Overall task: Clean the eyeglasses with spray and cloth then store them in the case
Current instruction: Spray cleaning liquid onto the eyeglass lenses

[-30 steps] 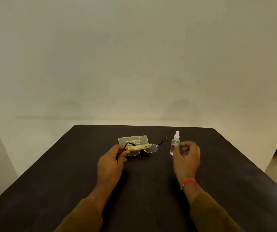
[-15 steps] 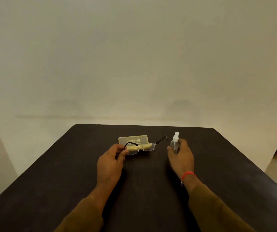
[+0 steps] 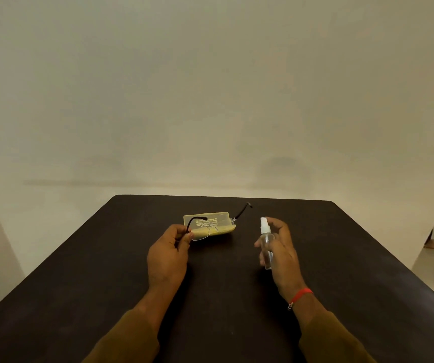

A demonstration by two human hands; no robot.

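My left hand pinches the near temple of the rimless eyeglasses, which have clear lenses and black arms and hang just above the table with arms unfolded. Behind them lies a translucent yellow case, lid open, with a yellow cloth along its front edge. My right hand holds a small clear spray bottle with a white nozzle, lifted off the table and tilted, nozzle pointing left.
Everything sits on a dark brown table that ends at a plain wall. At the far right edge a person's bare foot shows on the light floor.
My right hand closed on the spray bottle, lifted it and drew it nearer to me. My left hand raised the eyeglasses slightly.
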